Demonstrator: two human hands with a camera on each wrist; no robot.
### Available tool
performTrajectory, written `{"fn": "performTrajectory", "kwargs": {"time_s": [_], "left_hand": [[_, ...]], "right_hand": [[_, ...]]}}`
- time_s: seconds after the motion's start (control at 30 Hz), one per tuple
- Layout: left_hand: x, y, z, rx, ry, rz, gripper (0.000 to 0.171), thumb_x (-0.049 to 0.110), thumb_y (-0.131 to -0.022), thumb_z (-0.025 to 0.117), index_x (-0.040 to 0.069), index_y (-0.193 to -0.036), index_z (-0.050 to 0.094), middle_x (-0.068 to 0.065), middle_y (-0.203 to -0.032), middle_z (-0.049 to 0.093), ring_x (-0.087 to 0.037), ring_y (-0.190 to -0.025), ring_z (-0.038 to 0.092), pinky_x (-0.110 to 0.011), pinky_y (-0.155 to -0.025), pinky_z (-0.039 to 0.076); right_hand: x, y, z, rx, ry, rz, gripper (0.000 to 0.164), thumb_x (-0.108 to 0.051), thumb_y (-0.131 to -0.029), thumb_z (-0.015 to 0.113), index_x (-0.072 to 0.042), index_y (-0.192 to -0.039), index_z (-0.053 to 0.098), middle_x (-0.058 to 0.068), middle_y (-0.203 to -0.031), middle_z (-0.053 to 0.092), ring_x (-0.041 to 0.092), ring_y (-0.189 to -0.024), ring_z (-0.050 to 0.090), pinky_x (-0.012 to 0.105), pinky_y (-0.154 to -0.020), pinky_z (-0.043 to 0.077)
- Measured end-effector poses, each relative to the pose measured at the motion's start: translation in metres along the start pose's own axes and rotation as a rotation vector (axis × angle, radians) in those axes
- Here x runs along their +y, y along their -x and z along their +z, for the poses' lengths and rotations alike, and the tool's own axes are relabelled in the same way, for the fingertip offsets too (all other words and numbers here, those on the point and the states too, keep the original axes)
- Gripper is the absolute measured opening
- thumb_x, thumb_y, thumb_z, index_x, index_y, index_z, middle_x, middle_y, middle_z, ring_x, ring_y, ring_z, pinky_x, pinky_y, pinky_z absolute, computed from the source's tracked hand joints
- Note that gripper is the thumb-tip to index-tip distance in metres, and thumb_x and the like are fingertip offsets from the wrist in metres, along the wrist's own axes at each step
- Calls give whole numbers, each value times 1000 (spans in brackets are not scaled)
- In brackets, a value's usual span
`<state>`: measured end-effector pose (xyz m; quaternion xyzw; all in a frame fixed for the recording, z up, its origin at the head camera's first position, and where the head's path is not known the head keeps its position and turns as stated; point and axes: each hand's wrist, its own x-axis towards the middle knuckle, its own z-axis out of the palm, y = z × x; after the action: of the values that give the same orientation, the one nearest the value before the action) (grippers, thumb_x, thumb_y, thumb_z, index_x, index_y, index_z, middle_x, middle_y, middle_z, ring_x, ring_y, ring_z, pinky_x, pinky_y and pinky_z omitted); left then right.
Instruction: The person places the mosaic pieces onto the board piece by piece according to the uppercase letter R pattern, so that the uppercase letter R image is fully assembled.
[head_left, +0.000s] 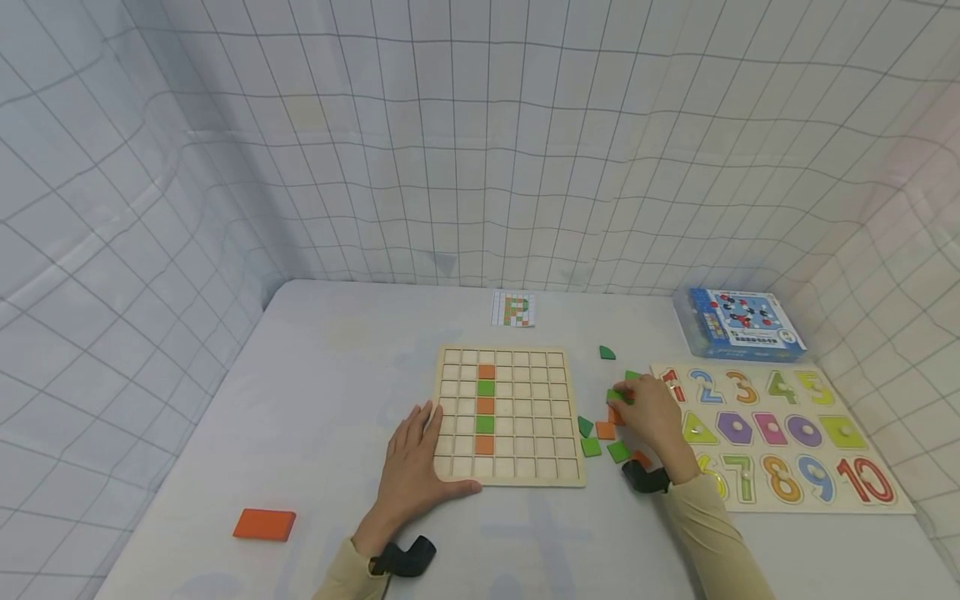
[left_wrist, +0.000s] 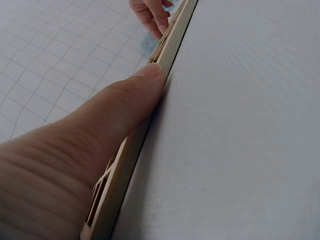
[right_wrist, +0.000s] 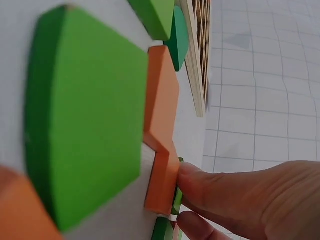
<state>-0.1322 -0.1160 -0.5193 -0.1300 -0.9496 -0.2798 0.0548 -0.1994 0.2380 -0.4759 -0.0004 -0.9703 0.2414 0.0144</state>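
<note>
A square wooden grid board lies on the table, with a column of alternating orange and green square tiles in it. My left hand rests spread at the board's lower left corner. Its thumb lies along the near edge, fingers along the left side. To the right of the board my right hand pinches a green square tile among loose tiles. An orange tile sits right beside those fingertips in the right wrist view; the green tile is mostly hidden there.
Loose green tiles, an orange tile and a dark green rounded piece lie right of the board. A pattern card is behind it. Farther right are a number puzzle and a blue box. An orange block lies left.
</note>
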Motion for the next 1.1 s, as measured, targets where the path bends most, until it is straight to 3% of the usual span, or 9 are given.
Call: {"fn": "performTrajectory", "kwargs": {"time_s": [0.3,0.67,0.93,1.1], "left_hand": [[-1,0,1,-4,-1,-6,124,68,-58,76,1,-149,26,-17,-152,23,-34,-139,15,-52,-108,16],[0,1,-1,0,3,2,123,67,-58,76,1,-149,26,-18,-152,23,-34,-139,15,-52,-109,15],[-1,0,-1,0,2,8,123,68,-58,76,1,-149,25,-18,-152,23,-34,-139,15,-52,-108,16],[-1,0,-1,0,1,5,124,68,-58,76,1,-149,25,-18,-152,23,-34,-139,15,-53,-108,16]], "right_hand": [[-1,-3,-3,-11,-21,5,22,-15,-81,75,-1,-97,69,9,-83,55,26,-79,47,36,-63,42],[-2,1,1,18,-73,21,11,-17,-85,71,-10,-89,63,5,-83,61,21,-69,52,32,-56,41],[-9,7,2,52,-107,-32,12,-17,-87,69,-10,-90,61,1,-79,58,16,-61,48,30,-51,38],[-21,13,4,80,-145,-135,15,-20,-88,69,-10,-94,59,0,-81,59,14,-56,46,29,-45,36]]}}
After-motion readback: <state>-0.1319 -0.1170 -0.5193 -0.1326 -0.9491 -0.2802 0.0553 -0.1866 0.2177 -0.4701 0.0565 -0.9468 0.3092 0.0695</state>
